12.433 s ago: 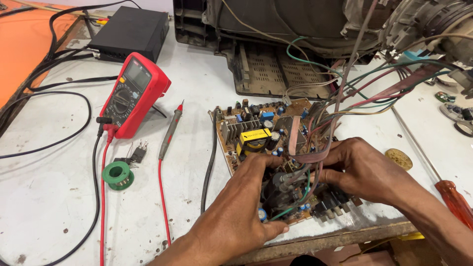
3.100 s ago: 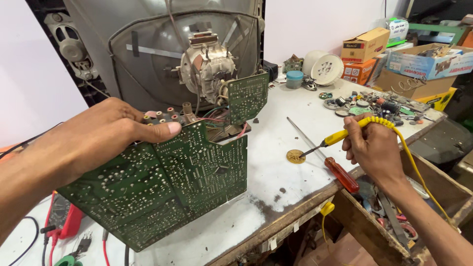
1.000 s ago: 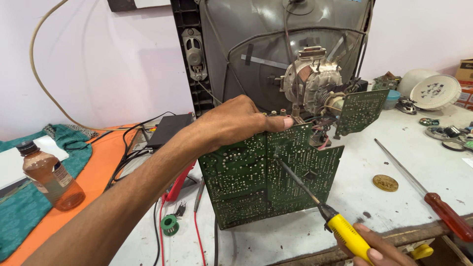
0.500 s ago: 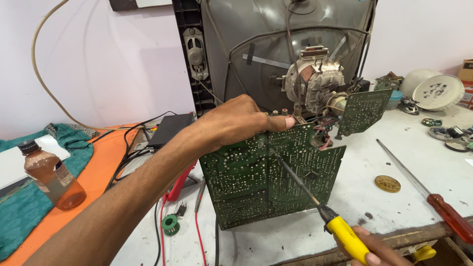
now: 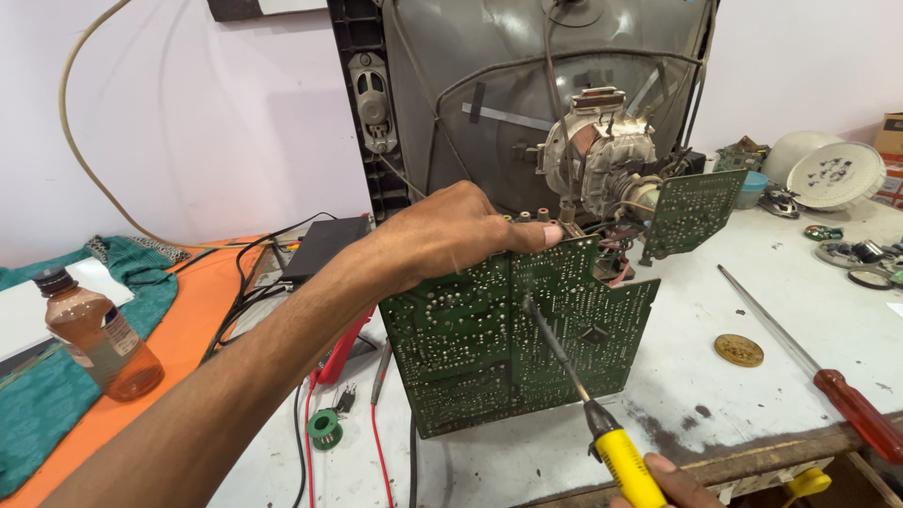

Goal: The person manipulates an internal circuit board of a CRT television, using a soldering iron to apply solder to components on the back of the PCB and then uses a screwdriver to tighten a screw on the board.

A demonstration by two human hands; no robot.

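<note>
My left hand grips the top edge of a green circuit board, which stands upright on the white bench with its solder side facing me. My right hand, only partly in view at the bottom edge, holds a yellow-handled soldering iron. The iron's tip touches the board's solder side near its middle, and a thin wisp of smoke rises there. Wires run from the board up to the neck of an old tube television standing behind it.
A smaller green board hangs at the tube's neck. A long red-handled screwdriver and a round brass tin lie to the right. A brown bottle, orange cloth, red multimeter, solder spool and black box are on the left.
The soldering iron's tip has moved up to the middle of the board's solder side and smoke now shows. My left hand keeps the board upright in the same place.
</note>
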